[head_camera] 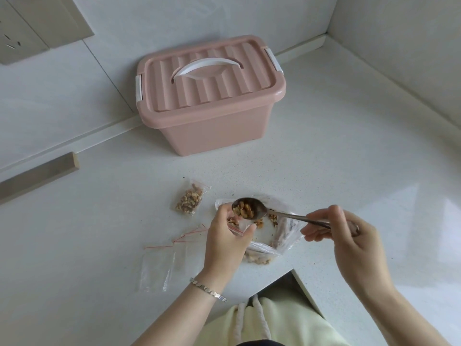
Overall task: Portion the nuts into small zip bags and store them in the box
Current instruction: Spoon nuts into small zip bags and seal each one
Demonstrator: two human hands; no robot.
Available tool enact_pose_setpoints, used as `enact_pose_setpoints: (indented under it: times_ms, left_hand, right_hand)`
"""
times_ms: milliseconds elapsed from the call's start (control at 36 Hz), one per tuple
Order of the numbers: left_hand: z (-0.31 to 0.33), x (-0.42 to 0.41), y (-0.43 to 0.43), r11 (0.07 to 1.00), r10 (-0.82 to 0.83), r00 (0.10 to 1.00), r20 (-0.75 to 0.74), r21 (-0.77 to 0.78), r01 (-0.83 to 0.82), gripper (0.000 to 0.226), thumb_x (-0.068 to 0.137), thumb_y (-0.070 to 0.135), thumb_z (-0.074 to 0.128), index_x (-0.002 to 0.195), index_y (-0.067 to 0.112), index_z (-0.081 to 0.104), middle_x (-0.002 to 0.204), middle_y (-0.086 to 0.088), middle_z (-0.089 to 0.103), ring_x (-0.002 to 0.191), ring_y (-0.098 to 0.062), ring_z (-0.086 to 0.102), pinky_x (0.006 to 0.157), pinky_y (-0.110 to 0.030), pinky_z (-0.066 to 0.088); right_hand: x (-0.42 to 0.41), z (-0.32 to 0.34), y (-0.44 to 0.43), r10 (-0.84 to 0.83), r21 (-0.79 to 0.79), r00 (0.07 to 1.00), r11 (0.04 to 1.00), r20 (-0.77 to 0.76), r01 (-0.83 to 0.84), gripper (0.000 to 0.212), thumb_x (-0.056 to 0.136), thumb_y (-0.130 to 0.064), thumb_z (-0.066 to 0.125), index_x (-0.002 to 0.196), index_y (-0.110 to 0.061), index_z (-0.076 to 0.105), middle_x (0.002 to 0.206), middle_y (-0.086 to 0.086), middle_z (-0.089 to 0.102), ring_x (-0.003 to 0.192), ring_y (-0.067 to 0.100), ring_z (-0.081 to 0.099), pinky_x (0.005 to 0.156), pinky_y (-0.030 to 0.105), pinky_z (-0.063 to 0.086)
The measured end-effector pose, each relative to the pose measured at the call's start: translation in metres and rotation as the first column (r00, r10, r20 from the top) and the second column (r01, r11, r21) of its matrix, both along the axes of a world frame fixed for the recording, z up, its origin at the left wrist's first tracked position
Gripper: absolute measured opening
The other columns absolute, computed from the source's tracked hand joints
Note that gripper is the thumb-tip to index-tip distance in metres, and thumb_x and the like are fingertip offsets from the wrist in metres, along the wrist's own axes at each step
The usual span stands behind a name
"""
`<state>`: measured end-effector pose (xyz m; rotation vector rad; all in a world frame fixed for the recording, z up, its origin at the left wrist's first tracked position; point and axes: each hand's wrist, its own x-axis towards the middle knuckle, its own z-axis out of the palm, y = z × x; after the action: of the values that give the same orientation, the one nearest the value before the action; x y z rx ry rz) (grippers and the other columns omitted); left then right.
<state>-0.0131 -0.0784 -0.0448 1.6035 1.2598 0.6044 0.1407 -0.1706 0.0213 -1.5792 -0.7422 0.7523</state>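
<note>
Right hand (344, 236) gripping steel spoon (287, 216) by handle, bowl carrying walnut pieces (245, 211) at mouth of small zip bag (234, 224). Left hand (224, 237) pinching that bag open and hiding most of it. Both hovering over big clear walnut bag (282, 236), lying on white table (324, 158) in front of pink storage box (212, 101). Box standing with lid on. Filled zip bag (189, 199) lying between box and left hand. Empty zip bags (162, 260) lying farther from box, left of wrist.

Bright, soft daylight; glare on countertop (349, 158) at right; wide-angle bending at edges.
</note>
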Motion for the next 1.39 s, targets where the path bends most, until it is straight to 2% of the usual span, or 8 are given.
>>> enact_pose_setpoints:
  times_ms: [139, 250, 472, 556, 694, 917, 1194, 1389]
  left_hand:
    - [-0.001, 0.001, 0.002, 0.999, 0.01, 0.998, 0.055, 0.046, -0.013, 0.036, 0.074, 0.011, 0.074, 0.104, 0.022, 0.057, 0.098, 0.015, 0.063, 0.094, 0.002, 0.058, 0.083, -0.009, 0.044]
    - [-0.001, -0.001, 0.001, 0.998, 0.01, 1.0, 0.027, 0.062, -0.012, 0.032, 0.074, 0.012, 0.074, 0.094, 0.026, 0.054, 0.086, 0.009, 0.06, 0.088, -0.001, 0.055, 0.081, -0.001, 0.035]
    - [-0.002, -0.01, -0.003, 0.994, 0.058, 0.996, 0.065, 0.091, -0.064, 0.045, 0.072, 0.009, 0.077, 0.095, 0.035, 0.049, 0.088, 0.007, 0.063, 0.094, 0.001, 0.055, 0.087, -0.003, 0.034]
    - [-0.005, -0.014, -0.004, 0.993, 0.064, 0.996, 0.057, 0.096, -0.07, 0.044, 0.072, 0.009, 0.077, 0.094, 0.035, 0.049, 0.084, 0.009, 0.064, 0.094, 0.001, 0.056, 0.088, -0.002, 0.033]
    - [-0.008, -0.021, -0.005, 0.991, 0.107, 0.993, 0.046, 0.077, -0.11, 0.044, 0.071, 0.008, 0.078, 0.093, 0.035, 0.05, 0.082, 0.013, 0.063, 0.091, -0.002, 0.058, 0.089, -0.011, 0.041]
    - [-0.008, -0.025, -0.004, 0.984, 0.133, 0.99, 0.049, 0.111, -0.138, 0.045, 0.07, 0.005, 0.077, 0.091, 0.035, 0.051, 0.078, 0.015, 0.063, 0.087, 0.001, 0.058, 0.084, -0.007, 0.041]
    - [-0.006, -0.022, -0.003, 0.984, 0.132, 0.988, 0.079, 0.108, -0.14, 0.047, 0.071, 0.003, 0.076, 0.091, 0.035, 0.049, 0.083, 0.021, 0.063, 0.089, 0.004, 0.056, 0.085, -0.004, 0.037]
    - [-0.006, -0.017, -0.005, 0.979, 0.097, 0.99, 0.099, 0.172, -0.113, 0.051, 0.069, 0.007, 0.079, 0.096, 0.038, 0.049, 0.095, 0.017, 0.061, 0.095, -0.006, 0.058, 0.093, -0.02, 0.041]
  right_hand:
    - [-0.009, 0.0, -0.006, 0.095, -0.027, 0.953, 0.996, 0.288, -0.091, 0.042, 0.085, -0.067, 0.038, 0.082, -0.034, 0.065, 0.07, -0.013, 0.068, 0.066, 0.004, 0.064, 0.063, 0.01, 0.046]
    - [-0.007, 0.001, -0.008, 0.051, 0.049, 0.932, 0.996, 0.359, -0.074, 0.041, 0.09, -0.059, 0.036, 0.072, -0.035, 0.063, 0.078, -0.016, 0.067, 0.068, -0.001, 0.064, 0.065, 0.005, 0.045]
    - [0.015, -0.039, -0.004, 0.039, -0.264, 0.981, 0.964, 0.189, 0.012, 0.03, 0.091, -0.035, 0.045, 0.071, -0.027, 0.066, 0.063, -0.002, 0.068, 0.058, 0.007, 0.061, 0.062, 0.023, 0.05]
    - [0.016, -0.066, -0.007, 0.042, -0.34, 0.979, 0.94, 0.198, 0.028, 0.028, 0.094, -0.025, 0.046, 0.074, -0.028, 0.065, 0.066, -0.001, 0.068, 0.063, 0.004, 0.061, 0.065, 0.02, 0.049]
    - [0.011, -0.094, -0.009, 0.002, -0.356, 0.984, 0.932, 0.18, 0.063, 0.027, 0.095, -0.021, 0.046, 0.078, -0.022, 0.066, 0.072, 0.0, 0.069, 0.068, 0.002, 0.061, 0.064, 0.01, 0.046]
    - [0.003, -0.109, -0.006, -0.037, -0.384, 0.993, 0.923, -0.116, -0.01, 0.034, 0.096, -0.022, 0.041, 0.079, -0.011, 0.067, 0.065, 0.007, 0.069, 0.063, 0.022, 0.065, 0.059, 0.021, 0.053]
    - [0.009, -0.108, -0.006, -0.199, -0.467, 0.917, 0.884, -0.346, 0.016, 0.041, 0.098, -0.031, 0.038, 0.083, -0.005, 0.065, 0.067, 0.012, 0.07, 0.06, 0.02, 0.065, 0.06, 0.025, 0.051]
    - [0.024, -0.091, -0.011, -0.235, -0.419, 0.894, 0.906, -0.381, 0.06, 0.04, 0.098, -0.032, 0.037, 0.085, -0.006, 0.064, 0.065, 0.009, 0.069, 0.059, 0.019, 0.064, 0.06, 0.026, 0.051]
